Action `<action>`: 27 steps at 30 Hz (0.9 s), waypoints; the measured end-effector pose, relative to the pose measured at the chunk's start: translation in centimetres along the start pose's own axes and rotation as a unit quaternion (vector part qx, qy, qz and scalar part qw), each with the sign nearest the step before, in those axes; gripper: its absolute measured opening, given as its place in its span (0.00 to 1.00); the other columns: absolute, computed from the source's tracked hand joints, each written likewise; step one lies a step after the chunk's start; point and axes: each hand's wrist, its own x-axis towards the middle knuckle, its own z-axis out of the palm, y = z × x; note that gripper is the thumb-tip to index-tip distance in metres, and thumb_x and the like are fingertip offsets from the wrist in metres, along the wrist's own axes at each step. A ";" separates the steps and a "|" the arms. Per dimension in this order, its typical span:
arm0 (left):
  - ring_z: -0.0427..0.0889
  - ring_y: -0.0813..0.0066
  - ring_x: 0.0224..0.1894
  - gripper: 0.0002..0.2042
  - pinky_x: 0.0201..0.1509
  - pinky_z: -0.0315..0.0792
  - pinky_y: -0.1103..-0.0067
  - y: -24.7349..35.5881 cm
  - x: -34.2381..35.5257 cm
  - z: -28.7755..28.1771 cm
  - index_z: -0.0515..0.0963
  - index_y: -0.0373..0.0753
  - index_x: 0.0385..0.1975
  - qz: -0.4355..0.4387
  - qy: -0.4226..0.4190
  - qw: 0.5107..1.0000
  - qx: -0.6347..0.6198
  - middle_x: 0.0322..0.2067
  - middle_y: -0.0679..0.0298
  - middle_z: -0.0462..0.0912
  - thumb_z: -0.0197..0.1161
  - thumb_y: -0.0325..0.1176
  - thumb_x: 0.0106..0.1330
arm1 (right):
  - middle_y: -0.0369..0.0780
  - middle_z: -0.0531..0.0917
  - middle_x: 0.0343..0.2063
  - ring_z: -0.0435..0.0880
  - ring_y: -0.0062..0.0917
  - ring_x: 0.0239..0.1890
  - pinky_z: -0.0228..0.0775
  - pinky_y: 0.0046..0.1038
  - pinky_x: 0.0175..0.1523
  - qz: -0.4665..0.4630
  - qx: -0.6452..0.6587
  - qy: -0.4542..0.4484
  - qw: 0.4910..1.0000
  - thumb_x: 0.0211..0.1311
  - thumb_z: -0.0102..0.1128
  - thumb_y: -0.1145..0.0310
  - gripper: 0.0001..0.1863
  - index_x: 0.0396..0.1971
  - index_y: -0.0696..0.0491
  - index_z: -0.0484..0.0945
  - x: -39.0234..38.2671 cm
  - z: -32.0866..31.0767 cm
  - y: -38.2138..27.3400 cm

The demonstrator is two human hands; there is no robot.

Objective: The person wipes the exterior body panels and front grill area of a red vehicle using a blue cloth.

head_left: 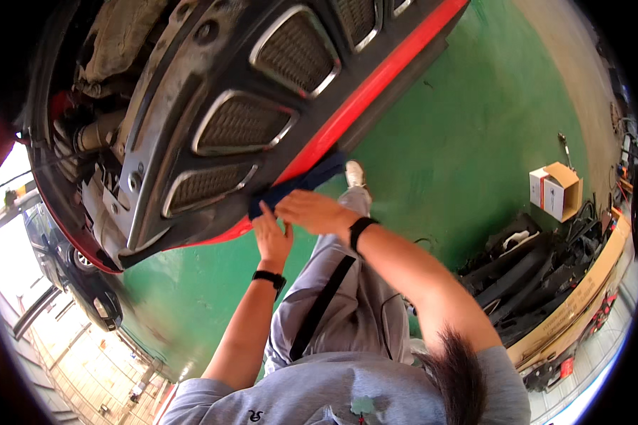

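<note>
A dark blue cloth-like strip (pixel 299 185) lies along the lower edge of a car's front bumper (pixel 223 78), which has chrome-framed mesh openings and a red band (pixel 365 95). My right hand (pixel 315 211) reaches in from the right, its fingers close together and closed on the near edge of the strip. Just left of it, my left hand (pixel 273 235) points upward, fingertips at the strip's left end and thumb a little apart. The undersides of the fingers are hidden. Both wrists wear black bands.
Behind the bumper, metal car parts (pixel 99 134) are exposed. An open white and brown carton (pixel 556 191) stands on the green floor (pixel 475 127) at right. Dark trim pieces (pixel 524 276) lie heaped beside a long cardboard sheet (pixel 581 304). A dark car (pixel 71 262) stands at left.
</note>
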 end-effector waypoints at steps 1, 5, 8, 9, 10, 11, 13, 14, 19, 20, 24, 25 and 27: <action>0.70 0.41 0.49 0.40 0.58 0.63 0.55 -0.1 -0.5 -0.1 0.50 0.19 0.67 -0.051 -0.004 0.999 0.004 0.47 0.39 0.72 0.62 0.34 0.58 | 0.36 0.77 0.50 0.74 0.28 0.56 0.62 0.30 0.66 -0.022 -0.024 0.047 0.998 0.57 0.53 0.68 0.17 0.48 0.50 0.75 0.3 1.3 -0.2; 0.69 0.40 0.49 0.42 0.58 0.62 0.53 -0.7 -1.3 1.4 0.49 0.18 0.67 -0.051 0.061 0.993 0.090 0.46 0.39 0.72 0.62 0.37 0.59 | 0.36 0.77 0.50 0.74 0.26 0.57 0.60 0.31 0.67 -0.044 -0.019 0.056 0.997 0.56 0.54 0.69 0.18 0.48 0.50 0.75 2.2 1.9 1.1; 0.68 0.38 0.51 0.44 0.62 0.57 0.49 0.0 -0.5 1.6 0.46 0.20 0.68 -0.100 -0.064 0.991 0.055 0.49 0.39 0.70 0.62 0.39 0.58 | 0.34 0.77 0.51 0.73 0.24 0.58 0.59 0.30 0.68 -0.064 -0.059 -0.008 0.996 0.57 0.54 0.66 0.19 0.51 0.47 0.74 1.1 -1.6 3.7; 0.68 0.38 0.51 0.44 0.62 0.57 0.49 1.2 0.1 1.6 0.46 0.20 0.68 -0.110 -0.071 0.990 0.054 0.49 0.39 0.70 0.62 0.39 0.58 | 0.34 0.77 0.51 0.73 0.24 0.58 0.59 0.30 0.68 -0.065 -0.049 -0.015 0.997 0.57 0.54 0.66 0.19 0.51 0.47 0.74 0.4 -3.2 4.7; 0.69 0.40 0.49 0.42 0.60 0.59 0.50 2.2 1.8 1.4 0.50 0.20 0.67 -0.063 -0.040 0.994 0.078 0.45 0.41 0.71 0.61 0.39 0.57 | 0.33 0.77 0.49 0.73 0.23 0.57 0.59 0.29 0.68 -0.089 -0.066 0.003 0.994 0.57 0.53 0.66 0.18 0.50 0.46 0.74 0.1 -4.6 6.2; 0.71 0.43 0.46 0.40 0.59 0.61 0.52 2.9 3.0 1.5 0.54 0.20 0.66 -0.016 -0.009 0.995 0.099 0.42 0.42 0.73 0.61 0.39 0.57 | 0.33 0.78 0.47 0.73 0.23 0.57 0.59 0.28 0.67 -0.113 -0.083 0.019 0.990 0.58 0.52 0.66 0.17 0.49 0.46 0.74 -0.3 -5.5 7.4; 0.71 0.45 0.44 0.39 0.55 0.63 0.54 4.7 4.9 1.7 0.55 0.20 0.65 -0.005 0.007 0.994 0.104 0.39 0.44 0.73 0.60 0.38 0.57 | 0.33 0.78 0.48 0.74 0.23 0.57 0.59 0.29 0.68 -0.119 -0.093 -0.010 0.988 0.58 0.51 0.66 0.18 0.50 0.46 0.74 -0.8 -7.3 9.3; 0.71 0.47 0.43 0.39 0.54 0.64 0.55 5.9 5.6 1.5 0.55 0.21 0.65 -0.003 -0.018 0.995 0.098 0.38 0.46 0.73 0.61 0.37 0.56 | 0.33 0.78 0.48 0.74 0.23 0.57 0.59 0.29 0.68 -0.118 -0.101 -0.022 0.988 0.59 0.51 0.66 0.18 0.50 0.47 0.74 -1.3 -8.2 10.1; 0.70 0.50 0.45 0.40 0.57 0.63 0.56 11.5 11.1 1.8 0.54 0.23 0.67 -0.005 -0.054 0.997 0.050 0.40 0.49 0.72 0.61 0.34 0.54 | 0.33 0.79 0.52 0.75 0.23 0.57 0.60 0.31 0.68 -0.100 -0.103 -0.083 0.986 0.58 0.52 0.67 0.19 0.50 0.48 0.75 -3.0 -13.7 14.1; 0.70 0.50 0.45 0.40 0.57 0.63 0.56 12.6 11.8 1.9 0.54 0.23 0.67 -0.018 -0.051 0.997 0.048 0.40 0.49 0.72 0.61 0.34 0.54 | 0.34 0.79 0.53 0.76 0.24 0.58 0.60 0.32 0.68 -0.096 -0.105 -0.105 0.984 0.57 0.52 0.67 0.19 0.51 0.49 0.75 -3.3 -14.8 14.8; 0.71 0.54 0.44 0.40 0.58 0.64 0.60 16.1 14.8 2.3 0.55 0.26 0.68 -0.034 -0.049 0.998 0.015 0.38 0.52 0.72 0.61 0.32 0.53 | 0.34 0.80 0.51 0.76 0.24 0.57 0.62 0.33 0.67 -0.126 -0.109 -0.116 0.979 0.57 0.52 0.67 0.19 0.50 0.49 0.76 -3.7 -18.3 18.2; 0.72 0.56 0.44 0.40 0.57 0.65 0.62 17.0 15.6 2.5 0.55 0.28 0.68 -0.011 -0.057 0.998 0.013 0.38 0.54 0.72 0.61 0.32 0.52 | 0.34 0.80 0.51 0.77 0.25 0.56 0.62 0.33 0.67 -0.136 -0.108 -0.110 0.979 0.56 0.53 0.67 0.19 0.49 0.50 0.76 -4.0 -19.3 19.4; 0.72 0.57 0.44 0.40 0.57 0.65 0.63 18.6 17.8 2.8 0.56 0.28 0.68 -0.003 -0.046 0.999 0.014 0.38 0.55 0.72 0.61 0.31 0.52 | 0.35 0.80 0.51 0.77 0.25 0.56 0.63 0.33 0.67 -0.151 -0.111 -0.110 0.976 0.55 0.53 0.67 0.19 0.49 0.50 0.76 -4.7 -21.8 22.0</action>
